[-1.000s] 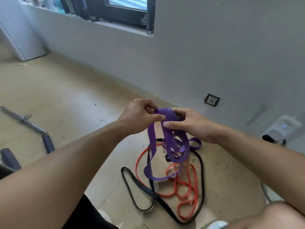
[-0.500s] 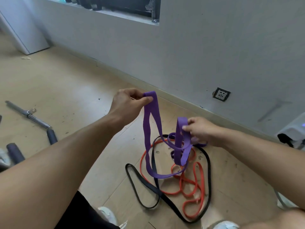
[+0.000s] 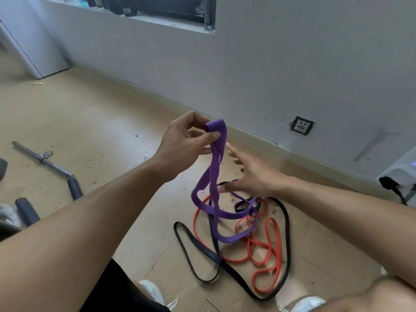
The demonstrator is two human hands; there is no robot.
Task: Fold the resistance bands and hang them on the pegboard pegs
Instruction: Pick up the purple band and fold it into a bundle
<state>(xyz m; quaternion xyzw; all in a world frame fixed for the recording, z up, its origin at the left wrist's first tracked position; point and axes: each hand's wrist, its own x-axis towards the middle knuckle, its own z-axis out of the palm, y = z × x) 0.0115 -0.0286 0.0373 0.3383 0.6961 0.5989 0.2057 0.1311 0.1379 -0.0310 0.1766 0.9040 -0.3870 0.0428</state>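
My left hand [image 3: 186, 138] pinches the top fold of a wide purple resistance band [image 3: 212, 188], whose loops hang down to the floor. Just right of the hanging band, my right hand [image 3: 252, 174] is spread open with its fingers apart and holds nothing. On the wooden floor below lie a tangled orange band [image 3: 267, 246], a long black band [image 3: 202, 253] and a thinner purple band [image 3: 254, 206]. No pegboard is in view.
A grey wall with a socket [image 3: 301, 125] runs behind the bands. A metal bar with a foam grip [image 3: 49, 163] lies on the floor at left. A white device with a black plug [image 3: 403, 176] sits at right. My white shoes [image 3: 153, 291] are at the bottom edge.
My right hand has let go of the purple band and opened. The band's right loop has dropped, so it hangs from my left hand alone.
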